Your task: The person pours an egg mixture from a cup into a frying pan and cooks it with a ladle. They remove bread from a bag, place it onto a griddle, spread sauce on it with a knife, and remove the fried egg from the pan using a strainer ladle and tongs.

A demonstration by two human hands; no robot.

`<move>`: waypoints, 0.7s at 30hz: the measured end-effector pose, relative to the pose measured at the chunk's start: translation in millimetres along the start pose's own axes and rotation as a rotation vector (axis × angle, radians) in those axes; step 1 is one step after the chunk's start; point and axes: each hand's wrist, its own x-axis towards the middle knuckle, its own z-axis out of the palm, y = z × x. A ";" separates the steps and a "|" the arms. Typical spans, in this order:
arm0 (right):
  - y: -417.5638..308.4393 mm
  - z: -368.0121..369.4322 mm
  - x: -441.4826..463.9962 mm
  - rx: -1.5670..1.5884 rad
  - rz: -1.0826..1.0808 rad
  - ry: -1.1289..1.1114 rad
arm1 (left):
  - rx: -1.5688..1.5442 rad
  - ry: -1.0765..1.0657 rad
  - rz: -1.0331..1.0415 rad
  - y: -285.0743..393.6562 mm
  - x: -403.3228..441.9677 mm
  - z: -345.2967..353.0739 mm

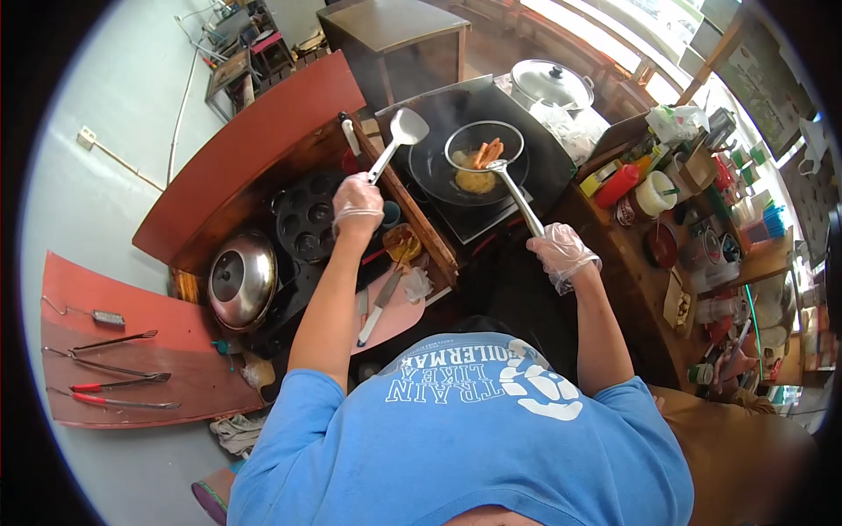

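My left hand (358, 200), in a clear plastic glove, grips the handle of a metal spatula (408, 128); its blade is raised to the left of the wok. My right hand (566, 254), gloved too, is closed on the handle of a round strainer (524, 207). The strainer is above the dark wok (425, 180) on the stove. Several orange-brown sausage-like pieces (488, 152) lie in the strainer. Below them a yellowish fried piece (474, 181) shows in the wok; whether it is in the strainer or the oil, I cannot tell.
A lidded pot (553, 83) stands behind the wok. To the left are a pan with round hollows (307, 217) and a domed metal lid (241, 279). A knife (379, 307) lies on a pink cutting board (408, 314). Bottles, including a red one (617, 186), crowd the right counter.
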 end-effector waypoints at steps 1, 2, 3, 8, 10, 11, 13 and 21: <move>8.8 -1.6 10.0 0.020 -0.001 0.031 | 0.019 0.038 0.053 -8.6 4.5 32.7; 14.7 -1.8 14.9 0.041 0.004 0.058 | 0.039 0.069 0.105 0.5 3.4 39.1; 19.6 -2.5 19.6 0.042 0.007 0.064 | 0.080 0.017 0.085 9.4 3.4 45.3; 38.1 0.6 34.2 0.104 0.027 0.089 | 0.234 -0.228 0.015 27.6 10.7 80.3; 34.7 -3.3 28.3 0.127 0.040 0.091 | 0.194 -0.252 0.034 27.5 14.2 87.6; 35.0 -4.4 28.0 0.148 0.048 0.088 | 0.214 -0.264 0.093 20.2 19.2 102.7; 36.6 -4.5 26.9 0.171 0.060 0.086 | 0.232 -0.279 0.156 15.4 21.4 114.6; 39.0 -6.7 20.8 0.174 0.048 0.106 | -0.005 -0.159 0.144 40.6 9.2 90.6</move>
